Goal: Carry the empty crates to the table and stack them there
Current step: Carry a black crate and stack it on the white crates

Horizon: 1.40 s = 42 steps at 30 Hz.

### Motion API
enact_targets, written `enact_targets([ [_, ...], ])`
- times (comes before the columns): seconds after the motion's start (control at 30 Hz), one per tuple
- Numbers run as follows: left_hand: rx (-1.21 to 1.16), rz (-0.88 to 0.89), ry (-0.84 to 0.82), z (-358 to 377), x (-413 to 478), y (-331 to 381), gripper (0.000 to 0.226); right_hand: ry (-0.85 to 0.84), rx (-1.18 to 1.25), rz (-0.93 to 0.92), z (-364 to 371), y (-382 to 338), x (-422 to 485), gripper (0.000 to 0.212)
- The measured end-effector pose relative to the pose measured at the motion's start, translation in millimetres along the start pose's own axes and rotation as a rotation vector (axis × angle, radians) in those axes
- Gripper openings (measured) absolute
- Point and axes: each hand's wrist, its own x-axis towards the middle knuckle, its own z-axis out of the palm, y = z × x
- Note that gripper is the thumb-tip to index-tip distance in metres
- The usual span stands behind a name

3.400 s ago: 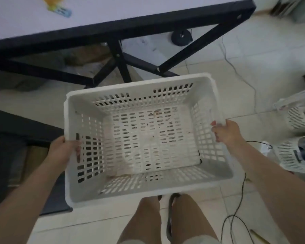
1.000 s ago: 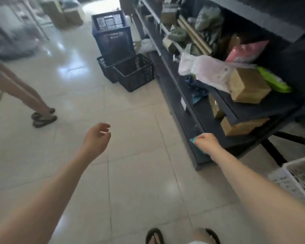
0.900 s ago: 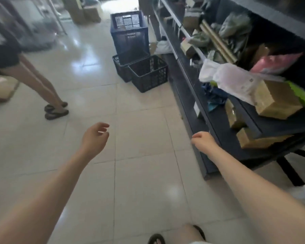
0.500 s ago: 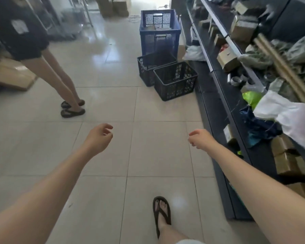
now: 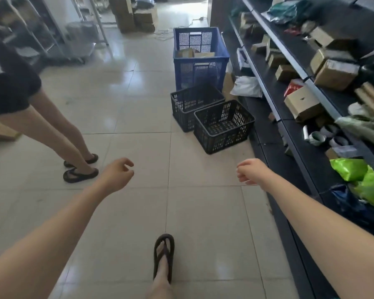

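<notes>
Two bare hands reach forward over the tiled floor [image 5: 121, 212], neither holding anything. Left hand [image 5: 116, 175]: fingers [image 5: 127, 164] loosely curled, released, thumb and forefinger apart. Right hand [image 5: 252, 172]: fingers half-curled inward toward the palm, likewise empty. Ahead of the hands, near the shelving unit [image 5: 289, 117] on the right, stand two black crates, both empty: the nearer black crate [image 5: 224, 126] and, touching it at one corner, the farther black crate [image 5: 195, 105]. Behind these rises a tall blue crate [image 5: 200, 59] containing cardboard pieces. The shelves carry cardboard boxes [image 5: 302, 103], tape rolls and a green bag [image 5: 358, 175]. One sandalled foot [image 5: 163, 257] of the wearer shows at bottom centre. A second person's legs [image 5: 58, 134] stand at left, well apart from the crates.
</notes>
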Motion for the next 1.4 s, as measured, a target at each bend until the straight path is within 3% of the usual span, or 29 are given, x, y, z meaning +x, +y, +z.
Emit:
enact_targets([
  [0.23, 0.015, 0.097, -0.101, -50.6, 180.3, 37.8, 0.022, 0.114, 0.064, 0.101, 2.7, -88.8, 109.2, 0.025],
  [0.43, -0.040, 0.063, -0.181, -37.1, 292.6, 86.8, 0.023, 0.117, 0.051, 0.153, -19.7, -129.8, 191.5, 0.020],
  [0.73, -0.162, -0.091, -0.247, 28.4, 461.5, 186.5, 0.022, 0.141, 0.073, 0.229, -125.1, -158.1, 383.6, 0.022],
  [1.03, -0.130, -0.212, -0.318, 104.1, 593.3, 285.0, 0.024, 0.033, 0.019, 0.270, -201.7, -189.4, 559.6, 0.013],
  [1.27, -0.115, -0.376, -0.377, 208.3, 713.5, 288.0, 0.029, 0.044, -0.140, 0.251, -211.1, -156.6, 749.1, 0.018],
  [1.4, -0.060, -0.472, -0.411, 281.9, 773.2, 265.8, 0.031, 0.102, -0.033, 0.277, -186.3, -130.0, 858.7, 0.018],
])
